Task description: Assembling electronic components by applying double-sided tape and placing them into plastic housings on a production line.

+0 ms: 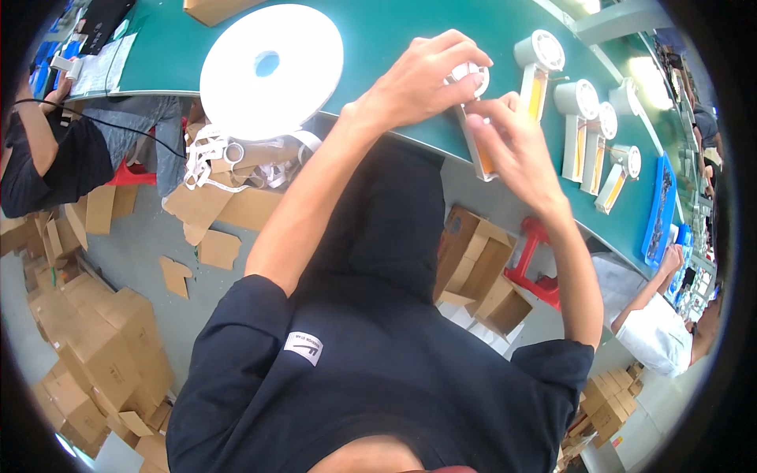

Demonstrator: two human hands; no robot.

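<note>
My left hand (432, 77) is closed around the round head of a white fan-like device (478, 150), its fingers curled over the top. This device has a long, narrow body with an orange strip inside, and it lies at the front edge of the green table. Over its body is my right hand (516, 146), thumb and forefinger bent close together near a tiny white piece (486, 121); whether they grip it is hard to make out. Just beyond stands a similar white device (541, 52) with a round, grilled head and a yellow strip. Several more (577, 101) lie to the right.
A big white reel (236, 79) rests on the green table (378, 35) at left, above tangled white strips. At far right is a blue tray (661, 209) with small parts. Cardboard boxes (102, 339) and a red stool (538, 264) are below. Other people sit at both sides.
</note>
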